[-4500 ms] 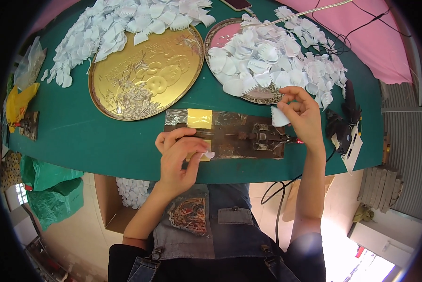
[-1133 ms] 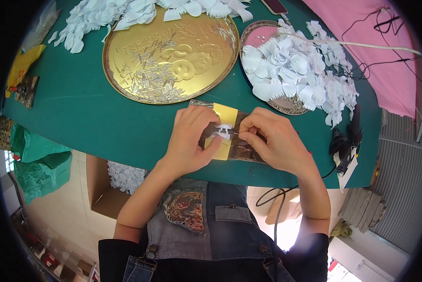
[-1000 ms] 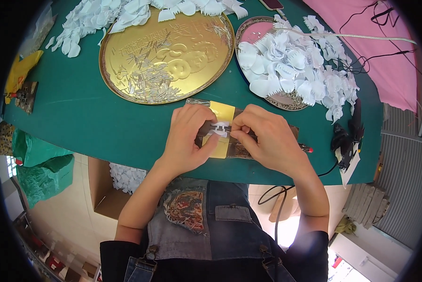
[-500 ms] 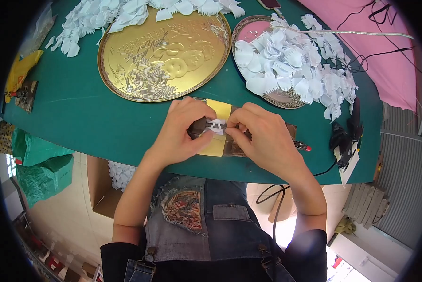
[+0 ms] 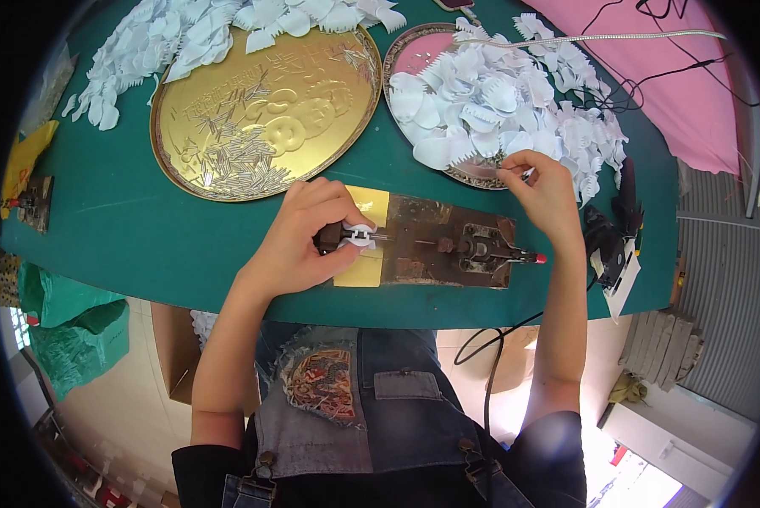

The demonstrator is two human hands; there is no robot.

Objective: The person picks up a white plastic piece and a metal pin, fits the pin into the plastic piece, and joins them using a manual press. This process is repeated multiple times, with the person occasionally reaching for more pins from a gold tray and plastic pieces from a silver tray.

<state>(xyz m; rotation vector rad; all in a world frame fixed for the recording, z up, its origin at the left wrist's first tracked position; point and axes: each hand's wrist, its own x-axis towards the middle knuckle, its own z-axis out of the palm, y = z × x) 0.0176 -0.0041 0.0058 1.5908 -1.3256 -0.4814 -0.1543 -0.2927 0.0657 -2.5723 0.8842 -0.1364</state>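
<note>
A dark metal toggle-clamp jig with a red-tipped lever lies on the table in front of me. Yellow tape or sheet covers its left end. There my left hand pinches a small white toothed fabric piece between thumb and fingers, against the jig's dark block. My right hand is raised beyond the jig, at the near rim of a patterned round tray heaped with white toothed pieces. Its thumb and fingertips are pressed together; a tiny dark or shiny bit shows by them, too small to name.
A gold oval tray at the back left bears many thin metal pins. More white pieces are piled behind it. Black cables and pink cloth lie at the far right. A second clamp stands at the left edge.
My right hand has left the white piece on the jig and moved right and away to the patterned tray. My left hand stays on the piece. The whole view has shifted slightly.
</note>
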